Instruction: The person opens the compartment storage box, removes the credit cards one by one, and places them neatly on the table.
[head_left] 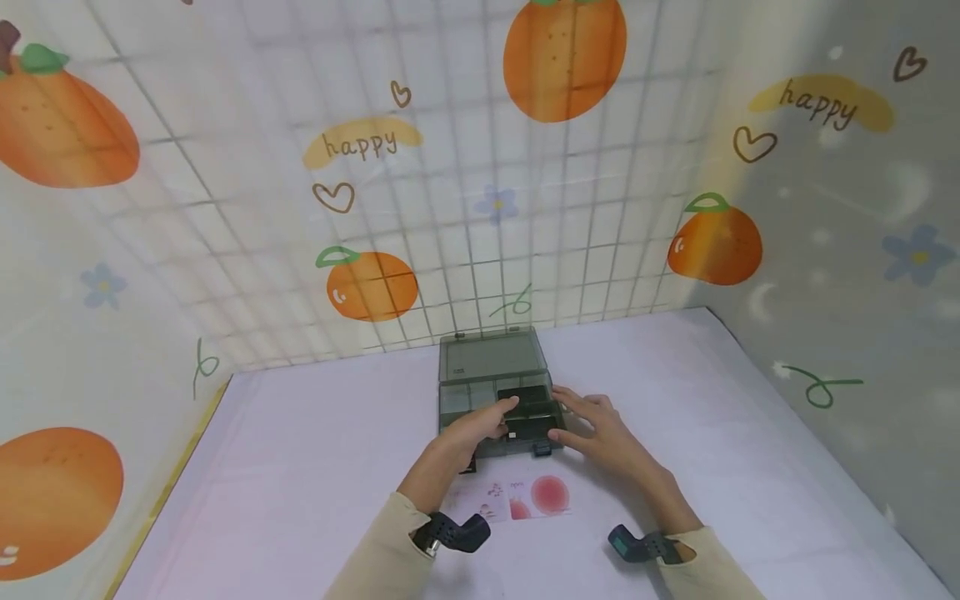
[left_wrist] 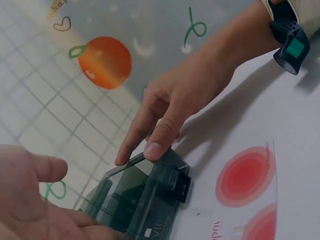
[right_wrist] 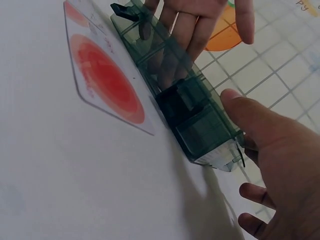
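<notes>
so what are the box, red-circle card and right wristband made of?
Box: translucent grey-green plastic, smooth-looking; its dividers show through the wall. Card: coated paper or plastic, can't tell which; thin, rounded corner, printed face. Finish unclear. Wristband: probably rubber or soft plastic, dark and fairly matt; it curves round the wrist and has small holes.

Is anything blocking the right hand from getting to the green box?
Nothing visible: the right hand appears to touch the right end of the box. The left hand reaches over its front, the lid is open behind, and the red-circled card lies in front; none sits between them.
</notes>
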